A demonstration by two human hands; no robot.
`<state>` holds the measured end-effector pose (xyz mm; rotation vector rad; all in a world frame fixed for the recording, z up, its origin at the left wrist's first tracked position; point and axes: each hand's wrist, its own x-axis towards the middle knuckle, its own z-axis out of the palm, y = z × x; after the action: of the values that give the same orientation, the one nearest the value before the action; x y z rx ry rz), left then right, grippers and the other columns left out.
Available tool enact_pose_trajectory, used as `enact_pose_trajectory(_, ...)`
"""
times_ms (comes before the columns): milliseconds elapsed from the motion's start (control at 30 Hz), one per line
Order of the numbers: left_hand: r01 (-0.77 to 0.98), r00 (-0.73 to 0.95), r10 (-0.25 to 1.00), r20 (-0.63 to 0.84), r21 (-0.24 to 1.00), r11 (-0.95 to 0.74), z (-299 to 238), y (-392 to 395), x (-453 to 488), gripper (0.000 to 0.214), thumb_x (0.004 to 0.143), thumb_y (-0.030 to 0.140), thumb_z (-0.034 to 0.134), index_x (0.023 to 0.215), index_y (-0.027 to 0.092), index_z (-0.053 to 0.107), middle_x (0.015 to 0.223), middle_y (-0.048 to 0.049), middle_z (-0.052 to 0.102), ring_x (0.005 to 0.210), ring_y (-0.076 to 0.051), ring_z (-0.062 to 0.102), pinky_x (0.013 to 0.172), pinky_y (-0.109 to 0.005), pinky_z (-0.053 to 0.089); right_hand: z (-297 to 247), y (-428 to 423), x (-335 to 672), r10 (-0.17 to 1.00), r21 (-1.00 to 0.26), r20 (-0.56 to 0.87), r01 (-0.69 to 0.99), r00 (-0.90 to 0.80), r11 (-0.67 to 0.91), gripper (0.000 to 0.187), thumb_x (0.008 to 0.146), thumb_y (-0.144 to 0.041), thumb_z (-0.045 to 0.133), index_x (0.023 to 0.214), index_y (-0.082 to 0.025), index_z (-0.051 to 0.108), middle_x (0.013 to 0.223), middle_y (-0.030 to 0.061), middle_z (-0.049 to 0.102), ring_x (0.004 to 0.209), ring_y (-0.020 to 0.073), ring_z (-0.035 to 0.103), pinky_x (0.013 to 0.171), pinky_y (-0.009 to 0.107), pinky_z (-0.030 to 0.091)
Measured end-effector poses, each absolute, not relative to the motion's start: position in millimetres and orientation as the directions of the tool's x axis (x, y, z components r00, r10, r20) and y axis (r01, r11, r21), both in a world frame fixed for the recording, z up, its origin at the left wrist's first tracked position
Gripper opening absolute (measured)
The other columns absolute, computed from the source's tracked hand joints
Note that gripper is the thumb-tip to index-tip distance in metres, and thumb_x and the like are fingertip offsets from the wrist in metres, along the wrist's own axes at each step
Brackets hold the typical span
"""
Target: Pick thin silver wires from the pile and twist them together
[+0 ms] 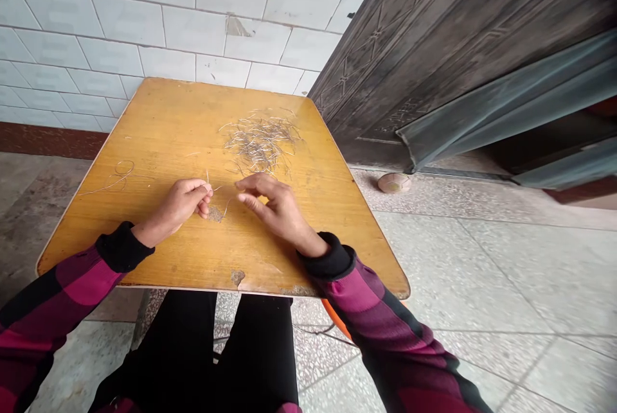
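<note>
My left hand (176,206) is closed in a pinch over the table, with thin pieces of wire (216,189) sticking out from between thumb and forefinger. A curved bit of wire (228,205) runs from below these fingertips toward the right thumb. My right hand (274,206) hovers just to the right, its thumb and forefinger apart with a gap between them. Whether that curved wire touches the right thumb, I cannot tell. Beyond the hands lies a loose pile of short, thin wire pieces (260,141). Both hands are over the yellow wooden table (173,117).
A looped length of thin wire (123,172) lies at the table's left. Chipped patches (238,277) mark the near edge. A tiled wall (164,27) stands behind, with a dark carved door (409,47) at right. A round object (394,182) rests on the floor.
</note>
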<state>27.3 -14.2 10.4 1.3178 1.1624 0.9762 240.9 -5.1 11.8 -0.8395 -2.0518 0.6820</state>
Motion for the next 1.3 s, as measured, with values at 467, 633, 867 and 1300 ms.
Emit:
enact_pose_trajectory(467,0.402,0.147,0.965,0.217,0.878,-0.259,15.4,-21.0,20.8,0.022,0.091,0.034,0.051,0.076,0.018,0.057,0.067,-0.0008,0.06,0.055,-0.011,0.055,0.055,-0.024,0.047,-0.3,-2.8,222.7,0.888,-0.926,-0.093,-0.289,-0.451,-0.244,0.032,0.069,-0.04,0.084,0.087,-0.017,0.071,0.076,-0.0011,0.07,0.056,0.0041,0.056,0.053,0.016,0.049)
enact_pose_trajectory(633,0.623,0.212,0.796,0.567,0.55,-0.557,29.5,-32.7,22.6,0.016,0.091,0.024,0.052,0.091,0.018,0.067,0.102,-0.0094,0.071,0.092,-0.019,0.063,0.084,-0.032,0.051,1.9,-6.1,221.9,0.886,-0.99,0.1,0.043,-0.453,0.133,0.03,0.085,-0.046,0.066,0.086,-0.016,0.068,0.076,-0.0001,0.065,0.055,0.0062,0.052,0.053,0.02,0.041)
enact_pose_trajectory(867,0.312,0.144,0.929,0.342,0.875,-0.37,61.2,-34.5,1.9,0.017,0.089,0.032,0.059,0.093,0.019,0.07,0.083,-0.0039,0.07,0.05,-0.008,0.046,0.045,-0.022,0.037,15.5,7.0,240.7,0.81,-0.812,0.231,0.352,-0.539,0.466,0.024,0.091,-0.032,0.054,0.081,-0.013,0.067,0.072,0.0009,0.062,0.066,0.01,0.051,0.065,0.025,0.039)
enact_pose_trajectory(1300,0.134,0.453,0.826,-0.335,0.942,0.308,23.6,-21.5,28.1,0.026,0.074,0.038,0.072,0.073,0.013,0.062,0.059,0.001,0.054,0.048,-0.006,0.044,0.041,-0.017,0.032,18.7,-2.0,237.6,0.651,-0.608,0.324,0.376,-0.686,0.699,0.022,0.096,-0.019,0.05,0.092,-0.014,0.071,0.085,0.005,0.071,0.078,0.0116,0.061,0.073,0.025,0.043)
